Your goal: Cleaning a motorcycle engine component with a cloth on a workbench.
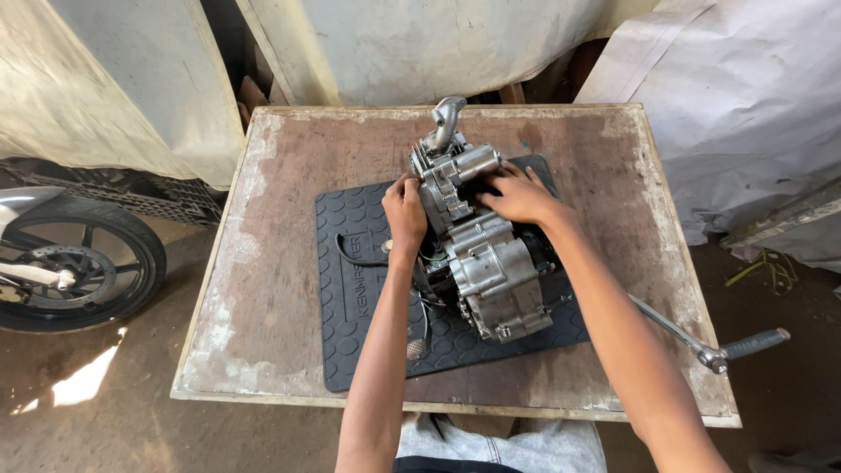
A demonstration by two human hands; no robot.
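While both hands press on it, the grey metal engine (477, 254) sits on a black rubber mat (350, 289) with round bumps, in the middle of the worn wooden worktop (263, 263). The left hand (405, 210) has its fingers curled on the engine's left side. The right hand (519, 194) lays its fingers over the top. A long metal lever (710, 349) sticks out right.

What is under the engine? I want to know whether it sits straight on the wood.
The motorcycle engine rests on a dark rubber mat with a round-stud pattern, and the mat lies on the worn wooden table. The mat directly beneath the engine is hidden.
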